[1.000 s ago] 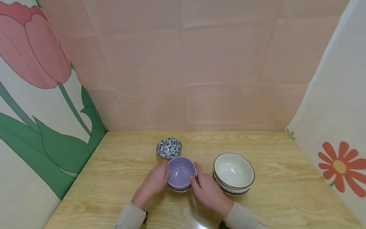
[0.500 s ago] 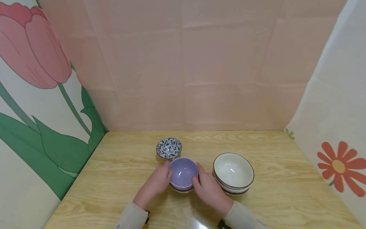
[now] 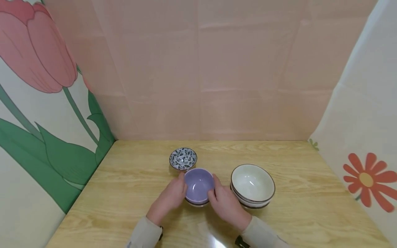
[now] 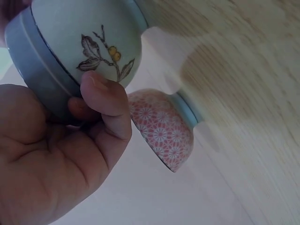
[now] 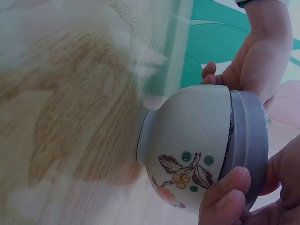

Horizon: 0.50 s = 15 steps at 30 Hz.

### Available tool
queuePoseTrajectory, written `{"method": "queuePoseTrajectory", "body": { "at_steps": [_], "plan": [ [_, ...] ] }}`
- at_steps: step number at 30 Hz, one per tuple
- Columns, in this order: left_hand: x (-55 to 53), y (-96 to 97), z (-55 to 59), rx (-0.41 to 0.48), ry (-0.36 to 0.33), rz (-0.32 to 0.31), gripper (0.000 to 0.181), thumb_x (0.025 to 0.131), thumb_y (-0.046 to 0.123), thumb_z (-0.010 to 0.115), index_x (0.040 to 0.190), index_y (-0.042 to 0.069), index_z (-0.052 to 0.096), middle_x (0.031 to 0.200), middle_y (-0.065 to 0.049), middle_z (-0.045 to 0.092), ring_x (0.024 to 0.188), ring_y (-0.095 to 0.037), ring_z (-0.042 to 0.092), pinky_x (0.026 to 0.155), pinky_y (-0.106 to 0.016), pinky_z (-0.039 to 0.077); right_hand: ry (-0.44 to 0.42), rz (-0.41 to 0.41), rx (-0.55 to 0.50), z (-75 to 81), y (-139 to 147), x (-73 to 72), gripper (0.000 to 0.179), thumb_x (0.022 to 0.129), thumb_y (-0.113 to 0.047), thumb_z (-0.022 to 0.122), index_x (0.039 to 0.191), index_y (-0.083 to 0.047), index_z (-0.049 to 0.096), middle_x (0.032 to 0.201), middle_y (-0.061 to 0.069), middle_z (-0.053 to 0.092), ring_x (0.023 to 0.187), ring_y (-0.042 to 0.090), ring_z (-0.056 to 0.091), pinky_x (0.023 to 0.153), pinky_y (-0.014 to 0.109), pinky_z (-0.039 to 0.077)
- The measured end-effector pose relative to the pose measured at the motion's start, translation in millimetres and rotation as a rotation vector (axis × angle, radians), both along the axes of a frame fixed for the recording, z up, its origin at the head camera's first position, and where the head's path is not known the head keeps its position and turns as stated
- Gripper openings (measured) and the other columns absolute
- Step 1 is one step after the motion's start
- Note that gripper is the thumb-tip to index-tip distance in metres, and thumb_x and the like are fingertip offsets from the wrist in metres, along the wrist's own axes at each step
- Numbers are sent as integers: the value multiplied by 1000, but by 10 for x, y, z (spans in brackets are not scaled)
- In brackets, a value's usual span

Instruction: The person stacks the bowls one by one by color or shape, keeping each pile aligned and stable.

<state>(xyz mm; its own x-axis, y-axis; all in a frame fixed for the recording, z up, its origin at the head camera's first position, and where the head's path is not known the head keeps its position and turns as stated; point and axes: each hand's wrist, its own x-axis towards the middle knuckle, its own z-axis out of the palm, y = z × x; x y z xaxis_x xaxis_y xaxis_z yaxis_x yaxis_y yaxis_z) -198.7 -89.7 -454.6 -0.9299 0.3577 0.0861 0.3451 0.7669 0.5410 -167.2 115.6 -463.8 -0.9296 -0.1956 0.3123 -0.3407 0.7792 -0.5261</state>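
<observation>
A purple bowl [image 3: 199, 186] sits nested in a white bowl [image 5: 187, 136] painted with leaves and berries, whose foot stands on the table. My left hand [image 3: 169, 196] grips the nested pair from the left, its fingers curled against the side in the left wrist view. From the right my right hand [image 3: 227, 203] holds the pair, thumb at the purple rim and fingertips near the seam between the bowls. Just behind them is a small patterned bowl [image 3: 183, 159], blue-and-white inside and pink-flowered outside [image 4: 161, 133].
A stack of white bowls with dark rims [image 3: 252, 182] stands to the right, close to my right hand. The wooden table [image 3: 310, 213] meets a pink cloth backdrop [image 3: 198, 69]; printed cloths with a tulip [image 3: 40, 51] and a red flower [image 3: 369, 179] flank it.
The purple bowl and the white bowl under it have shifted slightly right, both hands moving along with them. The patterned bowl and the white stack stay put.
</observation>
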Motion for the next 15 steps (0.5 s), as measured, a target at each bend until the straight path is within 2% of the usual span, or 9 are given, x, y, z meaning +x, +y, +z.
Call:
{"method": "queuePoseTrajectory", "body": {
  "at_steps": [3,7,15],
  "plan": [
    [-12,-3,11,-3,3,0,25,99,6,44,117,-11,47,83,-15,61,81,-27,66,71,-42,59,7,-5,5,0,-9,-13,53,92,-10,57,139,12,46,79,16,69,65,14,60,64,39,56],
    [-10,-1,15,-17,-3,20,27,99,8,45,118,-10,48,88,-18,63,84,-30,67,73,-44,59,4,-6,4,-5,-13,-20,53,92,-10,57,139,13,46,75,15,67,62,14,57,61,37,55],
    [8,14,46,-25,3,63,32,100,12,44,122,-11,50,100,-25,66,93,-36,68,77,-45,60,-20,-18,6,-49,-20,-32,52,94,-11,55,139,11,46,86,20,71,71,18,64,70,43,58]
  ]
}}
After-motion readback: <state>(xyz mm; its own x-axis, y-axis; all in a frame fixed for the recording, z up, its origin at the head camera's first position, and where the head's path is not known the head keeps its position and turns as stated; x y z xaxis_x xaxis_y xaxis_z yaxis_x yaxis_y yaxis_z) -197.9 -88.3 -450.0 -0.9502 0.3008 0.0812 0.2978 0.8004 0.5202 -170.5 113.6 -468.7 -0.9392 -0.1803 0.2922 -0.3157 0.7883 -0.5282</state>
